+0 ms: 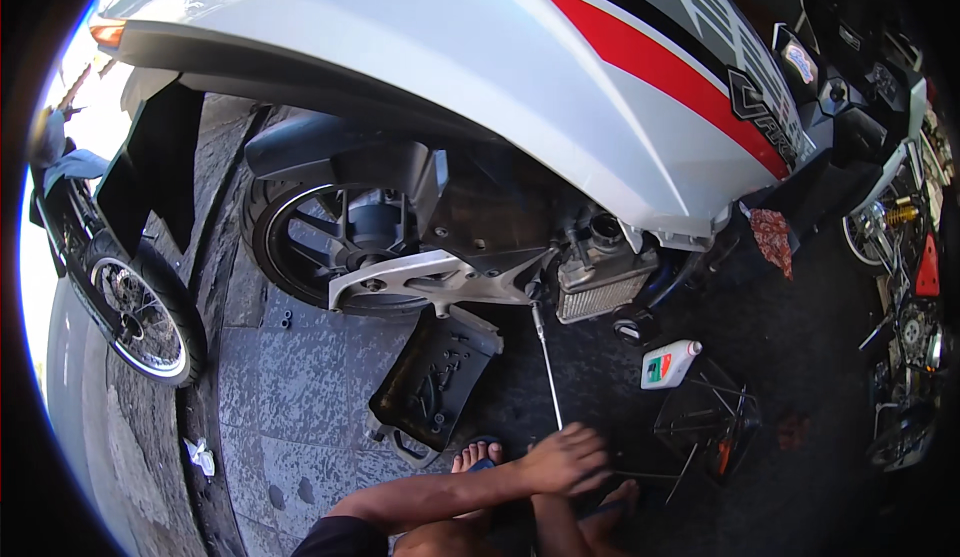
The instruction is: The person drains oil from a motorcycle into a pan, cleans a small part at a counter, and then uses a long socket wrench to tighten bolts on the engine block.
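My left hand (572, 460) is closed round the lower end of a long, thin chrome socket wrench (550, 372). The wrench's head meets the front end of a silver swingarm bracket (440, 275) under a white, red and grey scooter (480, 87). Just below my left hand a bare limb, apparently my right forearm (558, 529), rises from the lower edge. Its hand is hidden behind the left one, so I cannot see its fingers. Left of the wrench, a dark upturned cover (400, 407) holds several loose bolts (445, 372).
A radiator (605, 292) hangs exposed beside the bracket, near the rear wheel (270, 247). To the right are a white plastic bottle (670, 365) and a dark tray with tools (745, 422). Another motorcycle's wheel (140, 307) stands left; motorcycle parts (910, 332) line the far right.
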